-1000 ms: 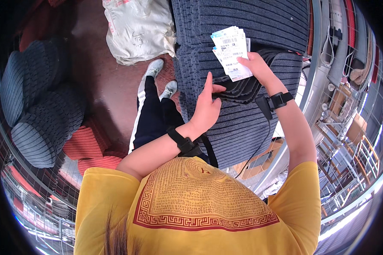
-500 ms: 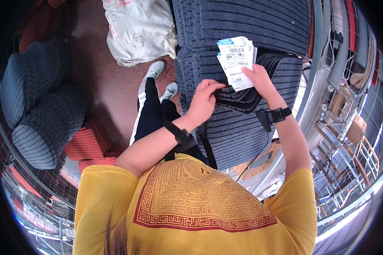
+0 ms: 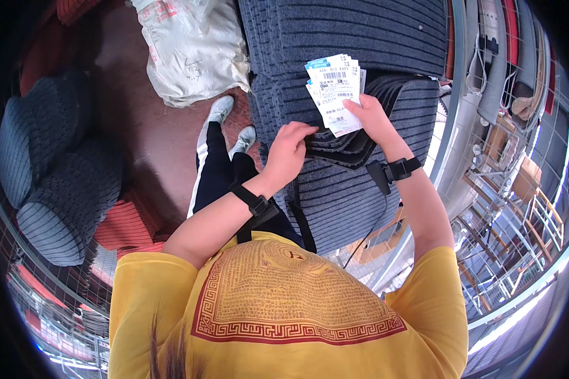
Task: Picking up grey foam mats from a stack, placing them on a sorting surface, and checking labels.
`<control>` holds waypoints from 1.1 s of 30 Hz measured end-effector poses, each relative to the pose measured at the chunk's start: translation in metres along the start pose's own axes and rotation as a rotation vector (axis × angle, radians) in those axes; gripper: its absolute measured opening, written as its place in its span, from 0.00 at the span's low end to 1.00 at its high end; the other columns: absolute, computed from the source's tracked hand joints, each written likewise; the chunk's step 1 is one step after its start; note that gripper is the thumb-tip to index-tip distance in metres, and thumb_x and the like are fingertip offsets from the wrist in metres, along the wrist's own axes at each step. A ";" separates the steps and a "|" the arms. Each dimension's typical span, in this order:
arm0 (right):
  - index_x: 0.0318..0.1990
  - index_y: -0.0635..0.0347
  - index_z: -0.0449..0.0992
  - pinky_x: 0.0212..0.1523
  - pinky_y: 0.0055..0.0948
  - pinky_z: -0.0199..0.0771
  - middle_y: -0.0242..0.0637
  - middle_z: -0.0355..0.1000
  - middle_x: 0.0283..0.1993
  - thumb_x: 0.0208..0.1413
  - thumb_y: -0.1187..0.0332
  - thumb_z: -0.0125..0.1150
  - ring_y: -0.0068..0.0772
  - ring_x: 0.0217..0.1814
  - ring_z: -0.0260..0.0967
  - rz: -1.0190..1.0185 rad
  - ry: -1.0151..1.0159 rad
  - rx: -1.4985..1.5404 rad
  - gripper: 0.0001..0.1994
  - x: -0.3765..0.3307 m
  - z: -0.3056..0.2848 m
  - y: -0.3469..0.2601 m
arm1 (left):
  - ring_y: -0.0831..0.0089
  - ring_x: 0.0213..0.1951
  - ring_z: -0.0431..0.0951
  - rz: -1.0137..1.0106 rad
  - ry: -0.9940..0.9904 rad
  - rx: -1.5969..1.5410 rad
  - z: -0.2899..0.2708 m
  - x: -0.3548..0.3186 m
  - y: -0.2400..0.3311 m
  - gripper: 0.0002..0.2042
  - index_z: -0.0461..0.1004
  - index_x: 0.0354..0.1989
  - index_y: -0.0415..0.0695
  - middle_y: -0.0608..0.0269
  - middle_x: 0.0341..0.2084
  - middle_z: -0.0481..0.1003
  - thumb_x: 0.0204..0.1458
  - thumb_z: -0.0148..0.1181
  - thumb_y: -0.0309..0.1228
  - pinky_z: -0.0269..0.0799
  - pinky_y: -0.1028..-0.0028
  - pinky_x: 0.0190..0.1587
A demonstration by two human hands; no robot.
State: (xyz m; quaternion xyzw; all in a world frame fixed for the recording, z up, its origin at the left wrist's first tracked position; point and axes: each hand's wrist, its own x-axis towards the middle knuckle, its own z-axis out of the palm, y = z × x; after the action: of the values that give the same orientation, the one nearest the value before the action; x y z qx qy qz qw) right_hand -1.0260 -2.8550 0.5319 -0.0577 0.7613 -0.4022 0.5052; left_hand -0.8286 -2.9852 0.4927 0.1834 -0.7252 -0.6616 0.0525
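Observation:
My right hand holds a fanned bunch of white printed paper labels, its thumb pressed on their lower right part. Under the labels lies a stack of dark floor mats with layered, curving edges. At the left edge of that stack is my left hand, back upward, its fingers bent around the edge of a mat; the thumb side is partly hidden. The small stack rests on large grey-blue ribbed carpet pieces. A black strap sits on each wrist.
A white woven sack stands beyond my feet. Dark ribbed carpet rolls and red ribbed pieces lie at the left. Along the right run a metal rail, hanging carpet strips and wooden frames.
The view has shifted slightly, so the carpets, labels and both hands appear a little further left. Both hands keep nearly the same places on the labels and at the mat stack.

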 end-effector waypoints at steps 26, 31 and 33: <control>0.47 0.73 0.74 0.42 0.23 0.72 0.38 0.76 0.41 0.60 0.68 0.55 0.22 0.40 0.72 -0.055 0.093 0.024 0.15 -0.003 0.005 0.010 | 0.81 0.27 0.69 -0.349 0.138 -0.204 -0.007 0.060 0.004 0.11 0.73 0.33 0.37 0.66 0.23 0.72 0.52 0.64 0.32 0.67 0.78 0.31; 0.46 0.71 0.75 0.42 0.25 0.72 0.39 0.77 0.40 0.58 0.68 0.57 0.23 0.40 0.72 -0.049 0.092 -0.112 0.14 0.000 0.017 -0.002 | 0.79 0.25 0.72 -0.381 0.016 -0.174 -0.002 0.075 0.000 0.13 0.76 0.32 0.32 0.61 0.23 0.77 0.48 0.66 0.32 0.67 0.75 0.29; 0.46 0.71 0.75 0.43 0.25 0.72 0.39 0.77 0.41 0.58 0.68 0.57 0.23 0.41 0.72 -0.094 0.092 -0.080 0.14 0.004 0.017 0.003 | 0.79 0.25 0.72 -0.388 0.018 -0.145 -0.003 0.078 -0.005 0.11 0.76 0.32 0.33 0.61 0.23 0.77 0.49 0.65 0.30 0.68 0.75 0.30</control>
State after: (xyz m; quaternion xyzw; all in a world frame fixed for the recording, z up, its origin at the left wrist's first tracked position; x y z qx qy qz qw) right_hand -1.0128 -2.8644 0.5246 -0.0951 0.7958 -0.3969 0.4474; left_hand -0.8991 -3.0142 0.4751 0.3213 -0.6262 -0.7081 -0.0567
